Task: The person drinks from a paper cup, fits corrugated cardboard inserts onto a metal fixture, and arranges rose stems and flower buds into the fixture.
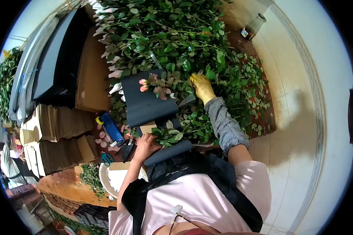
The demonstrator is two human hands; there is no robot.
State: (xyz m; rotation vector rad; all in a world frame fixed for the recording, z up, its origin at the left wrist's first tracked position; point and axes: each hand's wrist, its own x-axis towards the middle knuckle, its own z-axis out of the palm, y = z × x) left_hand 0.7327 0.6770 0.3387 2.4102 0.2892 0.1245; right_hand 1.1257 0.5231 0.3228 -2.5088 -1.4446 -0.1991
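Observation:
My left hand [146, 146] is bare, its fingers apart and lying by leafy stems and the near, curled edge of a dark sheet [170, 152]. A small piece of cardboard [148, 127] lies just beyond the fingertips. In a yellow glove, my right hand [203, 87] is closed among green rose stems; its fingertips are partly hidden by leaves. Left of it, pink roses [143, 85] rest on a dark wrapping sheet [147, 105], with their leafy stems running toward the glove.
Many rose stems with white-sleeved heads [115, 74] cover the far side. At left are cardboard stacks [59, 121], a blue tool [111, 128], a black stapler [127, 150], teal-handled scissors [107, 158] and a white bucket [106, 178]. A bottle [254, 26] stands at the far right.

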